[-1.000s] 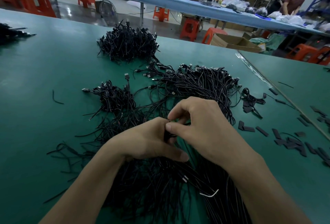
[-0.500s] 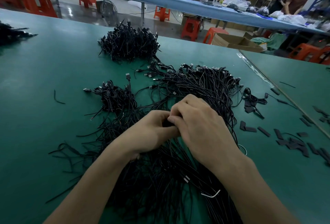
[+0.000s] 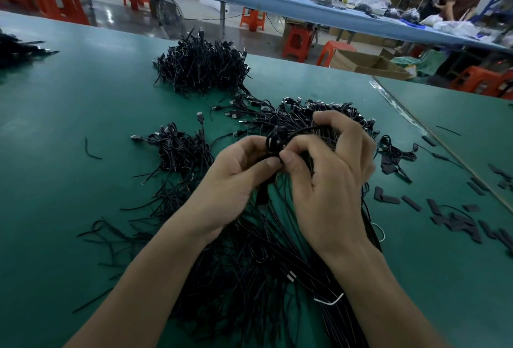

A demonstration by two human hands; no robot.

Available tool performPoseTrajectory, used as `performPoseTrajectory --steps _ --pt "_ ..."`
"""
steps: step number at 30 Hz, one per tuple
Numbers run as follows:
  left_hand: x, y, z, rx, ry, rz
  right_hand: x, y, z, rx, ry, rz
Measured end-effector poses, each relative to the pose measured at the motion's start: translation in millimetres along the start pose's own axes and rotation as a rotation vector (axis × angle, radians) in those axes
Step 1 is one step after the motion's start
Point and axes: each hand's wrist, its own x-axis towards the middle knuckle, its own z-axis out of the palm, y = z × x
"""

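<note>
A looped black cable [image 3: 277, 136] sits between my two hands above a big spread of loose black USB cables [image 3: 249, 264] on the green table [image 3: 69, 181]. My left hand [image 3: 233, 181] grips the coiled part from the left, thumb across it. My right hand [image 3: 330, 175] pinches the same coil with thumb and forefinger, its other fingers curled above the cable's arc. The cable's lower end is hidden behind my hands.
A small heap of bundled cables [image 3: 177, 147] lies left of my hands and a larger heap [image 3: 202, 67] farther back. Short black strips [image 3: 455, 217] are scattered at the right near the table seam [image 3: 433, 136]. People work at a far blue bench [image 3: 305, 11].
Both hands have lifted slightly with the cable. A loop now stands up above my fingers, and my right fingers have spread wider than before.
</note>
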Motion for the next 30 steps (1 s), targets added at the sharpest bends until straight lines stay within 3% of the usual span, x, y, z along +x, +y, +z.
performPoseTrajectory --steps 6,10,17,21,25,30 --pt "1 -7 -2 0.572 0.297 0.311 1 2 8 0.36 -0.108 0.328" --pt "2 -9 -3 0.475 0.26 0.281 5 7 11 0.544 -0.175 0.445" --pt "0 -7 0 0.529 0.233 0.255 3 15 18 0.745 -0.218 0.577" --pt "0 -4 3 0.386 0.213 0.205 -1 16 20 0.886 -0.243 0.607" --pt "0 -5 2 0.368 0.183 0.258 -3 17 20 0.785 -0.285 0.501" --pt "2 -9 -2 0.267 0.112 0.242 -2 20 18 0.747 -0.279 0.565"
